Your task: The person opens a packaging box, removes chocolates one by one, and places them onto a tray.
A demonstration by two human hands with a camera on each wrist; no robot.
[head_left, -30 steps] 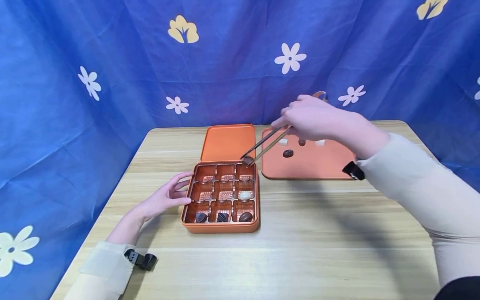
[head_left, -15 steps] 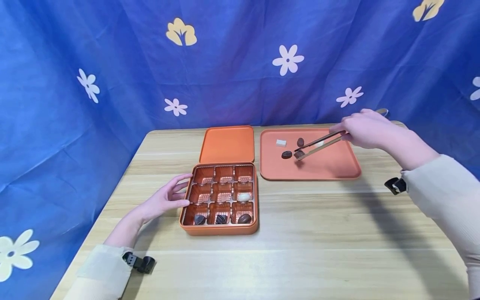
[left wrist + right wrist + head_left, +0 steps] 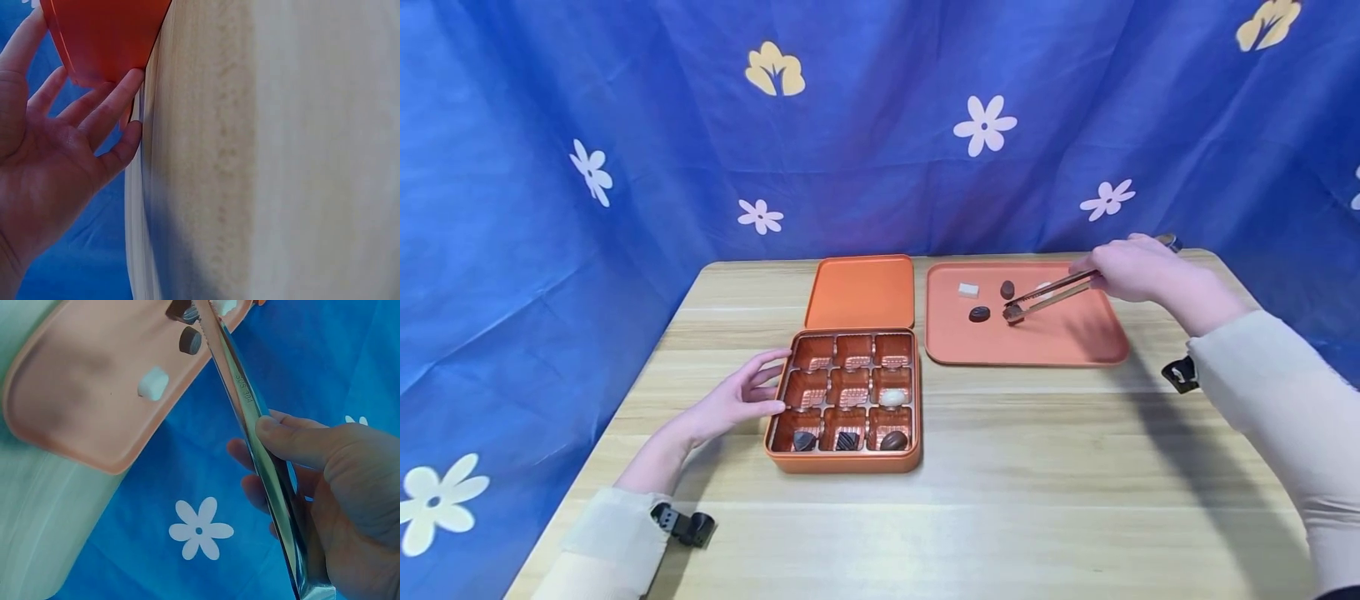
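My right hand grips metal tongs, thumb on one arm and fingers round the other. The tong tips stand either side of a dark chocolate low over the pink tray. Spread and nearly straight, the fingers of my left hand touch the left wall of an orange box. The box has a brown divided insert; its front row holds a dark pointed chocolate, a striped one and a brown oval one. A white chocolate lies in the middle row's right compartment.
Behind the box lies a flat orange lid. On the tray are a white rectangular piece, a brown oval chocolate, a dark oval one and another white piece. A blue curtain hangs behind the table.
The tongs and dark chocolate have travelled from over the box's back right corner to the tray, then lowered there. My left hand stays at the box.
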